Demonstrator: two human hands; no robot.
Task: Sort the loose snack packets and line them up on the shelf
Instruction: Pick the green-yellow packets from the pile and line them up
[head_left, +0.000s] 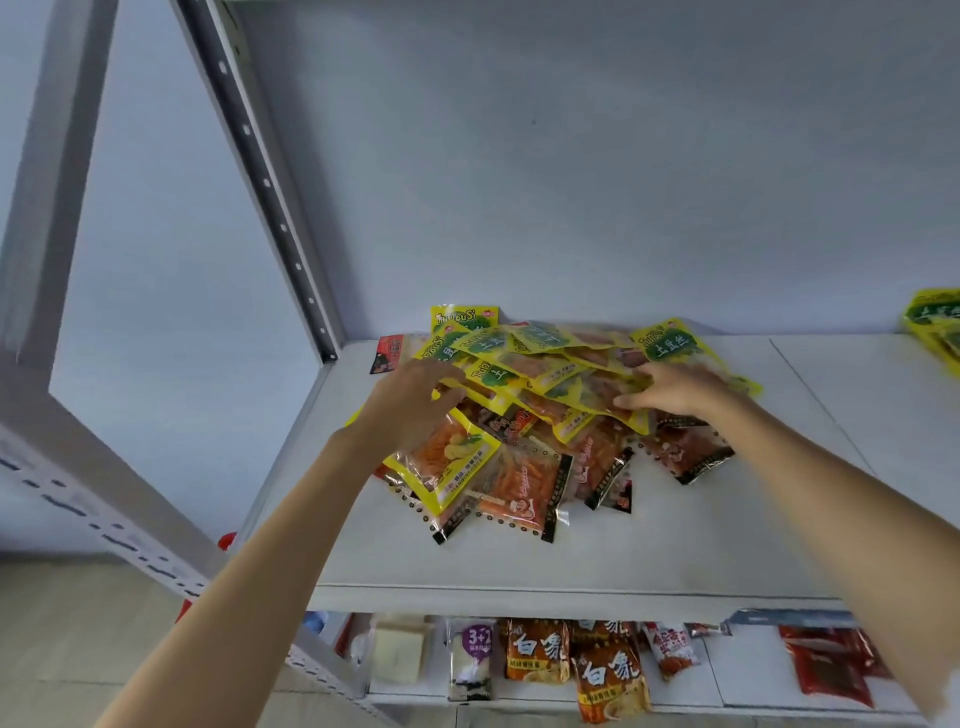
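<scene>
A: Head view. Found the heap of snack packets (545, 410) mid-shelf (571, 561), toward the back wall: yellow packets (524, 364) mostly on top, red-and-black packets (524, 493) mostly beneath and spilling forward.

B: Left hand (410, 400)?

A: Curled over the heap's left edge, fingers bent onto a yellow packet; looked like a grasp, though the thumb was hidden. Right hand (670, 389) lay fairly flat on the right side, fingertips pressing yellow packets, nothing pinched.

B: Best way through the step?

A: Probably: peel yellow ones off the top first, one kind at a time, lifting rather than dragging, since the slick film would likely slide and topple the rest. Square edges before setting down. Another yellow stack (935, 327) at the far right suggested a place for them.

B: Unclear parts?

A: Far-right stack cut off by the frame edge. Could not count packets buried under the heap. Lower shelf goods (587, 660) partly hidden by the shelf lip. Print blurred, mostly unreadable.
</scene>
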